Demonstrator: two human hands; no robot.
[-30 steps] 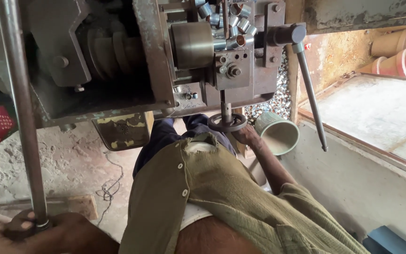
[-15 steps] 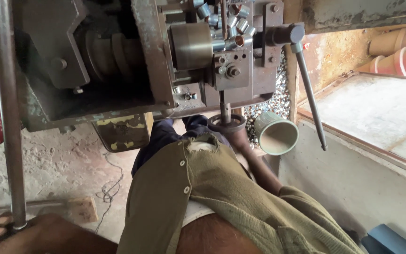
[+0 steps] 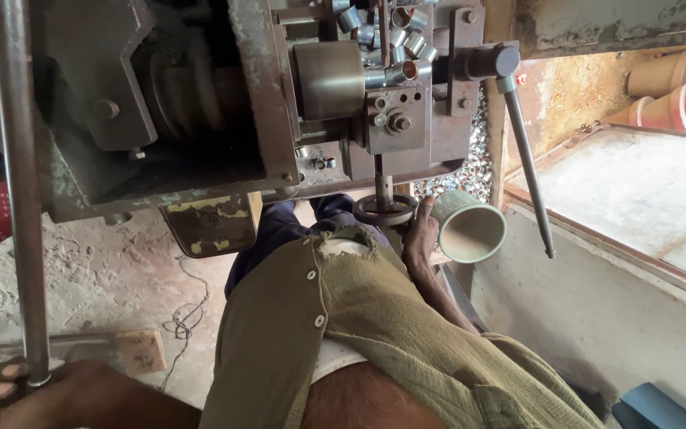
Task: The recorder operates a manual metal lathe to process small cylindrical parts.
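My left hand (image 3: 9,385) is closed around the lower end of a long steel lever bar (image 3: 19,183) at the bottom left. My right hand (image 3: 421,237) rests on a small round handwheel (image 3: 384,210) under the machine's tool block (image 3: 395,119); the fingers curl over its rim. Just to the right of that hand sits a pale green metal cup (image 3: 470,230), its mouth facing me. Short shiny metal tube pieces (image 3: 395,36) lie stacked in the feed above the block, next to a round brass-coloured chuck (image 3: 329,79).
A second lever with a thin rod (image 3: 526,159) hangs down at the right. A heap of small metal rings (image 3: 470,171) lies behind the cup. A concrete ledge (image 3: 637,199) and clay-coloured pipes (image 3: 676,91) are at the right. A wire (image 3: 188,318) trails on the dusty floor.
My left hand has slid toward the lower left corner on the lever bar, which now stands further left. My right hand stays on the handwheel.
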